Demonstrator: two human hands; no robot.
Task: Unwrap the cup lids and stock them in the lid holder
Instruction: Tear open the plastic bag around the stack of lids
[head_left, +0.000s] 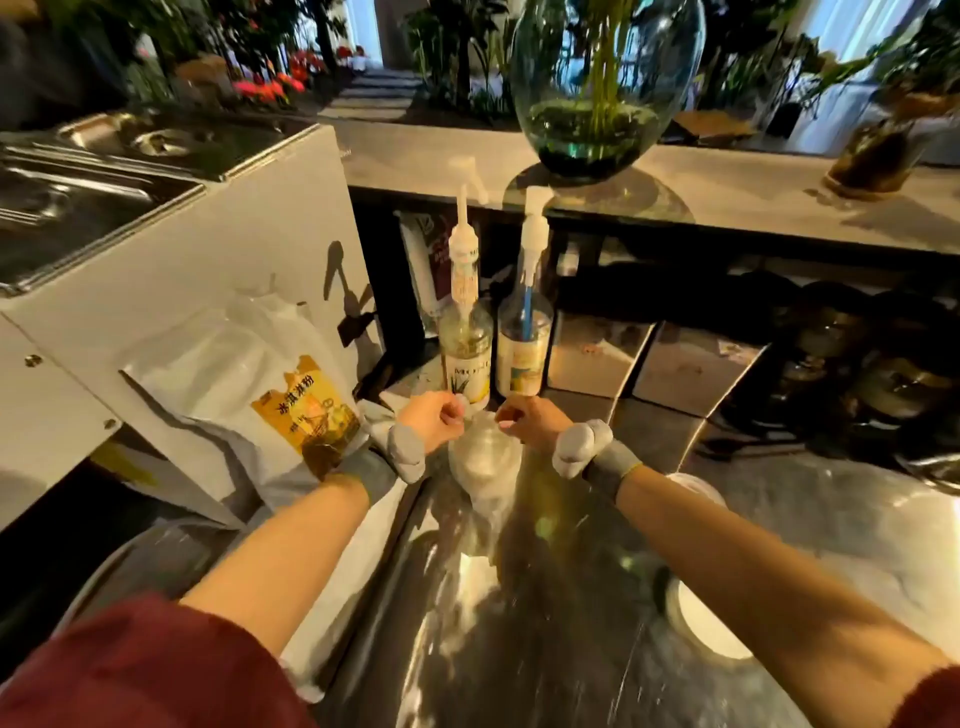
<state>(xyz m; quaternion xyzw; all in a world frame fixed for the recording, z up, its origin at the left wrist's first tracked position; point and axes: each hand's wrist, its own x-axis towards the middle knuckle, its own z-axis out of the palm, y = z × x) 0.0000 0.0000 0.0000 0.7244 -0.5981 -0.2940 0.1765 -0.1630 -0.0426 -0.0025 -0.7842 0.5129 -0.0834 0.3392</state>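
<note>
A stack of clear cup lids in a thin plastic wrapper (484, 460) lies on the steel counter (545, 597), its far end pointing at the syrup bottles. My left hand (434, 418) pinches the wrapper's top end from the left. My right hand (527, 418) pinches the same end from the right. Both fists are closed on the plastic, close together, just above the stack. No lid holder can be made out.
Two pump bottles (466, 358) (523, 353) stand right behind my hands. A white bag with a yellow label (301, 410) leans against a white machine (171, 270) at left. Round white lids or containers (701, 618) sit by my right forearm. A glass vase (605, 83) stands on the back ledge.
</note>
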